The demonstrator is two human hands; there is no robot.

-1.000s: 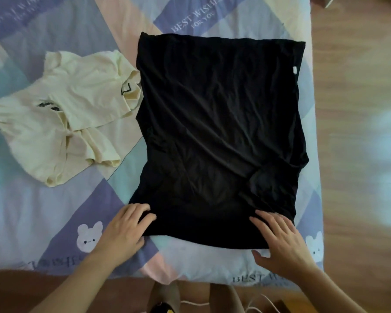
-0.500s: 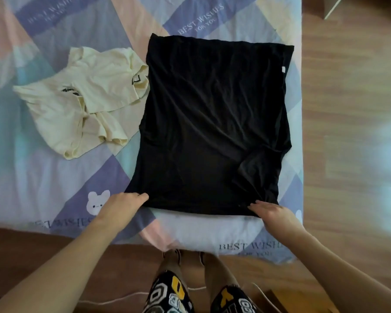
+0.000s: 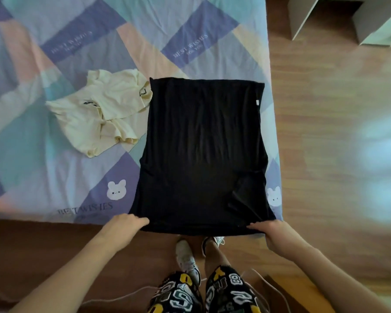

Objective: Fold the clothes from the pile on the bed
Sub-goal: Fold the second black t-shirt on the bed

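A black, soft fabric garment (image 3: 201, 154) lies flat at the bed's right side, its near hem overhanging the edge. The left hand (image 3: 124, 224) at 7 o'clock and right hand (image 3: 271, 231) at 5 o'clock each pinch a near corner. A crumpled cream T-shirt (image 3: 102, 111) lies at 10 o'clock, touching it.

Bed (image 3: 54, 177), patchwork sheet: black shirt (image 3: 203, 150) flat at near edge, crumpled cream shirt (image 3: 99, 114) touching its left side.

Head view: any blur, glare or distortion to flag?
Head view: floor at right smeared, with pale blue-white glare patches; black garment so dark its folds barely read; wide-angle bends the bed edge; left hand and right hand reasonably sharp.
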